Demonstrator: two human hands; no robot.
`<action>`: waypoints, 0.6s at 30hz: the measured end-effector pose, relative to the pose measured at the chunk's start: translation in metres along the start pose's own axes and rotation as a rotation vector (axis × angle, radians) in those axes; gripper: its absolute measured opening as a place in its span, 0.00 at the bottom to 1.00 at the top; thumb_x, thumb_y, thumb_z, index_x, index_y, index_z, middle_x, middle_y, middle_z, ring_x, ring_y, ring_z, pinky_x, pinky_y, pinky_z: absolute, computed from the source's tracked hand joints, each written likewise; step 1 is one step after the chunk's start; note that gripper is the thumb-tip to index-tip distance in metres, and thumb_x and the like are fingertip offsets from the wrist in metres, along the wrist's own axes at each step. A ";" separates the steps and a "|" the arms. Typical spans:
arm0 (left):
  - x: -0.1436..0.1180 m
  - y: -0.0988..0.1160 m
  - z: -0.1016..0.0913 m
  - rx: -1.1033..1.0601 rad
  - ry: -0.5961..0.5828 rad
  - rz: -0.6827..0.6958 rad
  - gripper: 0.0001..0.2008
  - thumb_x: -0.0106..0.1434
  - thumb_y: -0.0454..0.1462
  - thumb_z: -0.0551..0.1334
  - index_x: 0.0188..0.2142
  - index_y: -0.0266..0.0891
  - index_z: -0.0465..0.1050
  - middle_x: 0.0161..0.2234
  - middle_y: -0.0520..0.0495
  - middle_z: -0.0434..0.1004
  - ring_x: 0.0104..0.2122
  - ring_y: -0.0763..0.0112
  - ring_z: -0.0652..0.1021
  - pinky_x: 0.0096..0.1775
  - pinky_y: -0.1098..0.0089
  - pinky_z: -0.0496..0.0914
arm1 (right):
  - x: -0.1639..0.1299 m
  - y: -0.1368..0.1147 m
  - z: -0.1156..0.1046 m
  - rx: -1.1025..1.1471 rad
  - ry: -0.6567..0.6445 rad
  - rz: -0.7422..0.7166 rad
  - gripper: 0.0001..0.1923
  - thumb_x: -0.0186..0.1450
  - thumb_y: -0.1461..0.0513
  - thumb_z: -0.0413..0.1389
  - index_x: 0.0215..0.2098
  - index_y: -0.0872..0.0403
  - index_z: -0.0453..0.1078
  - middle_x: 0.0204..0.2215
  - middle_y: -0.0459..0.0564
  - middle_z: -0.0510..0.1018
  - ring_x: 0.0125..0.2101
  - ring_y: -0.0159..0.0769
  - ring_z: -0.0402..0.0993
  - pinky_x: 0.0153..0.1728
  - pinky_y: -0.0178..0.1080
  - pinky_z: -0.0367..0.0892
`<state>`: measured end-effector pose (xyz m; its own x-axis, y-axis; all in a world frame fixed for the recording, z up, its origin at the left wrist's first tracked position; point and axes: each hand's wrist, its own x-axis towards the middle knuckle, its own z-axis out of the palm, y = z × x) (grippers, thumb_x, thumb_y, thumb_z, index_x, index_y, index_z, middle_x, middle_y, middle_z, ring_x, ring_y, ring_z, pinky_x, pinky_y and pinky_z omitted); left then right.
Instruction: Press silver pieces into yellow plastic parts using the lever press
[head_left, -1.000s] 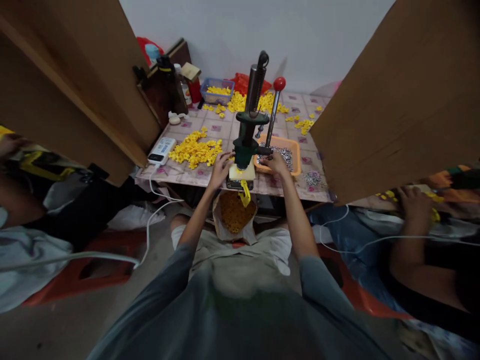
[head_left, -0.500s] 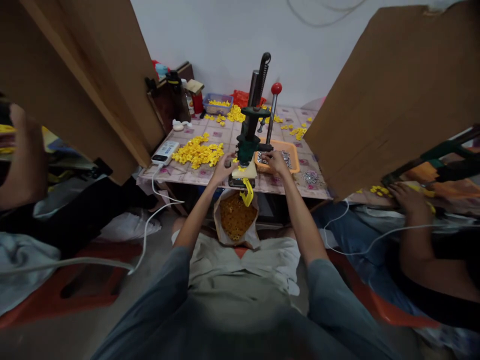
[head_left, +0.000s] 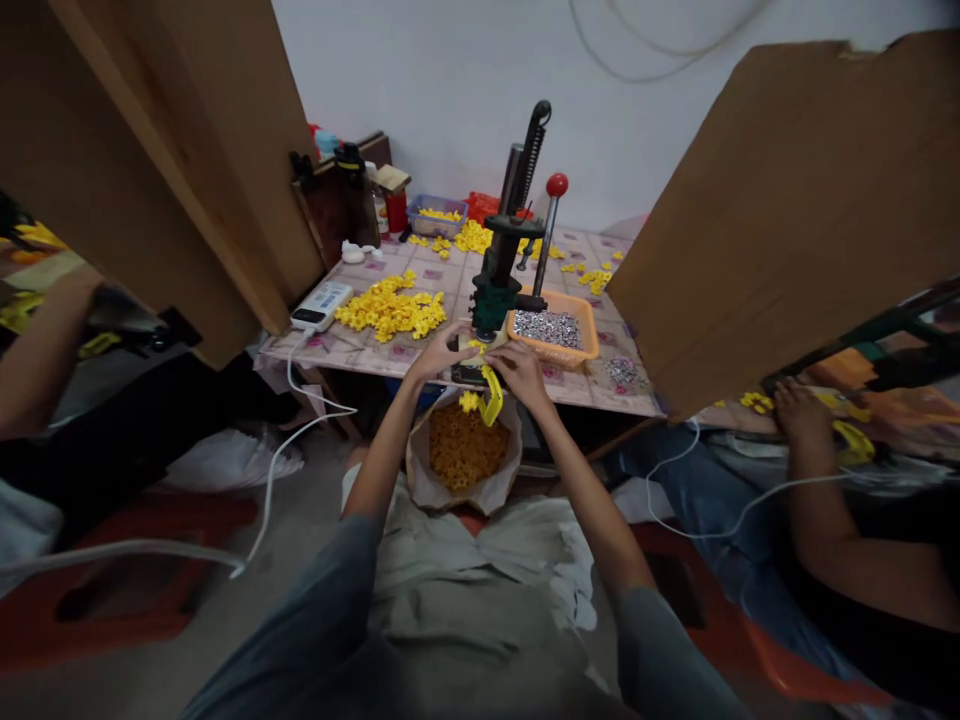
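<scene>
1. Both hands meet at the base of a green press [head_left: 495, 290] at the table's [head_left: 360, 345] near edge.
2. The left hand [head_left: 439, 350] touches the base beside a small yellow part [head_left: 474, 347]; whether it grips cannot be told.
3. The right hand [head_left: 517, 365] rests fingers there too, grip unclear.
4. A bag [head_left: 461, 455] of yellow parts hangs just below.
5. An orange tray [head_left: 589, 345] of metal pieces sits right of the press.
</scene>
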<state>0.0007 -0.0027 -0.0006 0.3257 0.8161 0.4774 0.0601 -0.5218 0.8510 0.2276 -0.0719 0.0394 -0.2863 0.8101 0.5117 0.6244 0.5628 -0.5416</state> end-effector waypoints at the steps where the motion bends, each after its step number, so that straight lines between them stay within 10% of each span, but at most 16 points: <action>1: 0.000 0.000 -0.001 -0.011 -0.022 0.001 0.33 0.61 0.58 0.75 0.58 0.41 0.79 0.56 0.38 0.83 0.60 0.50 0.81 0.67 0.50 0.72 | -0.001 0.000 -0.002 0.023 0.013 -0.022 0.19 0.78 0.49 0.56 0.42 0.48 0.86 0.41 0.54 0.85 0.44 0.46 0.79 0.51 0.48 0.73; 18: -0.002 -0.004 -0.001 -0.074 -0.015 0.009 0.45 0.57 0.57 0.79 0.67 0.41 0.72 0.51 0.39 0.83 0.59 0.48 0.82 0.65 0.50 0.73 | 0.006 -0.010 -0.027 -0.198 -0.029 -0.130 0.27 0.81 0.48 0.44 0.58 0.48 0.83 0.46 0.58 0.80 0.51 0.53 0.76 0.57 0.57 0.72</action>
<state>-0.0011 -0.0020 -0.0048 0.3404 0.8073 0.4820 -0.0122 -0.5088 0.8608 0.2390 -0.0771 0.0666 -0.3922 0.7389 0.5478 0.7104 0.6217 -0.3299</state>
